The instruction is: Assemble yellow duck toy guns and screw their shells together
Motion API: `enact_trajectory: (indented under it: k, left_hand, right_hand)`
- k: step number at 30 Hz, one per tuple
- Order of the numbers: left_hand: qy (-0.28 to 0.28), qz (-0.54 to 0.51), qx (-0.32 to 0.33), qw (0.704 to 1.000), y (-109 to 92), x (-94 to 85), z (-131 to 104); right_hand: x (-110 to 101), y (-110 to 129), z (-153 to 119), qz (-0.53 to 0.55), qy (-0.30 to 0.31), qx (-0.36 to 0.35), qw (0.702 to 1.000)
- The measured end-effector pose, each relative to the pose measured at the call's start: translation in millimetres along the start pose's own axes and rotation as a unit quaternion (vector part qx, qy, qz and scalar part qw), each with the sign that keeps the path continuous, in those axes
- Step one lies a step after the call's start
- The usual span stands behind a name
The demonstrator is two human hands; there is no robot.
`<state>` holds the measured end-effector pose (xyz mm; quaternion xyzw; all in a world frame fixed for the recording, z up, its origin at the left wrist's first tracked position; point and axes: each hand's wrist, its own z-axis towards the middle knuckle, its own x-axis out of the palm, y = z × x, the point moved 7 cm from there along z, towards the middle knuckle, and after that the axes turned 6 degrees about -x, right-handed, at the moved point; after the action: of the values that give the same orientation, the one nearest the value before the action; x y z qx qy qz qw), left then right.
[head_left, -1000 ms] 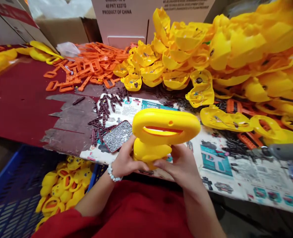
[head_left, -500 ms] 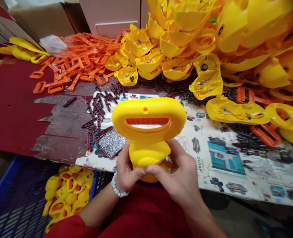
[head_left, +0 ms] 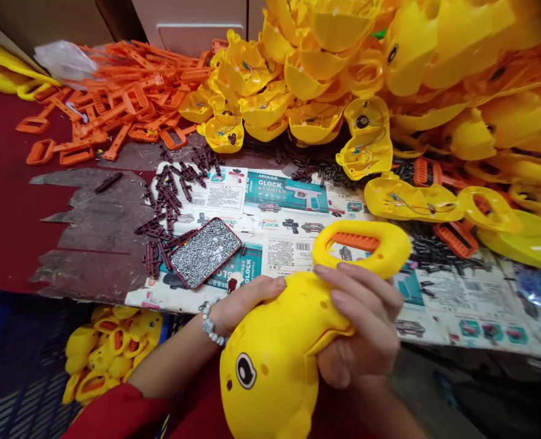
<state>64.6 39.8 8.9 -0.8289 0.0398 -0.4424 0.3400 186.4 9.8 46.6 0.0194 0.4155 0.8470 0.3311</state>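
Observation:
Tilted in front of me is a yellow plastic duck toy [head_left: 270,353], its head with a printed eye toward me and its loop handle pointing away to the right. An orange ribbed grip lines the handle's opening. My left hand [head_left: 252,302], with a beaded bracelet at the wrist, holds the duck from the left, thumb on top; its other fingers are hidden behind the toy. My right hand [head_left: 366,323] wraps round the body just below the handle. Beyond my left hand, a shallow tray [head_left: 206,252] of small silver screws lies on the printed cardboard [head_left: 279,256].
Orange handle parts [head_left: 128,103] and dark red plastic strips [head_left: 164,201] lie at the back left. Yellow duck half-shells [head_left: 316,67] with wiring are stacked at the back right, near small black parts [head_left: 448,253]. Below left, a blue crate [head_left: 5,341] holds several yellow ducks.
The duck has turned from upright with its handle facing me to lying tilted, eye side showing. My right hand has shifted up toward the handle, and the view has moved slightly right.

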Motion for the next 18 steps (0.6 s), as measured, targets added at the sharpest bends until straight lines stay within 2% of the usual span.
enact_trajectory:
  k: [2,3,4,6,8,9,10,11,13,16,18]
  left_hand:
    - [-0.009,-0.030,0.024,0.999,4.3,-0.9,-0.6]
    - [-0.018,-0.047,0.058,0.997,2.5,-2.8,-2.1]
    - [-0.037,-0.059,0.112,0.991,-2.4,-6.6,-5.3]
    - [-0.072,-0.075,0.208,0.972,-11.0,-15.4,-14.1]
    - [-0.105,-0.069,0.248,0.961,-13.1,-23.6,-20.2]
    - [-0.122,-0.058,0.254,0.958,-12.8,-27.1,-21.8]
    - [-0.139,-0.046,0.258,0.955,-12.5,-30.3,-23.0]
    - [-0.154,-0.033,0.266,0.951,-12.7,-32.9,-24.3]
    - [-0.174,-0.003,0.305,0.936,-15.8,-35.4,-28.9]
    - [-0.177,0.036,0.355,0.917,-19.6,-36.3,-38.5]
    - [-0.172,0.066,0.331,0.926,-17.5,-38.4,-40.7]
  right_hand:
    - [-10.0,15.9,6.0,0.004,-0.131,-0.089,0.987]
    - [-11.6,17.9,11.8,0.022,-0.147,-0.093,0.985]
    - [-9.5,15.9,19.7,0.050,-0.116,-0.066,0.990]
    - [1.7,9.6,30.0,0.120,0.033,0.018,0.992]
    - [12.0,4.8,22.7,0.171,0.194,0.102,0.961]
    - [12.7,2.6,16.3,0.189,0.235,0.131,0.945]
    - [10.8,0.3,11.4,0.203,0.241,0.147,0.938]
    - [7.5,-2.4,8.2,0.210,0.223,0.153,0.939]
    - [1.5,-7.2,5.7,0.210,0.163,0.133,0.955]
    - [6.6,-16.9,5.1,0.200,0.145,0.117,0.962]
    - [8.8,-27.2,10.4,0.209,0.125,0.122,0.962]
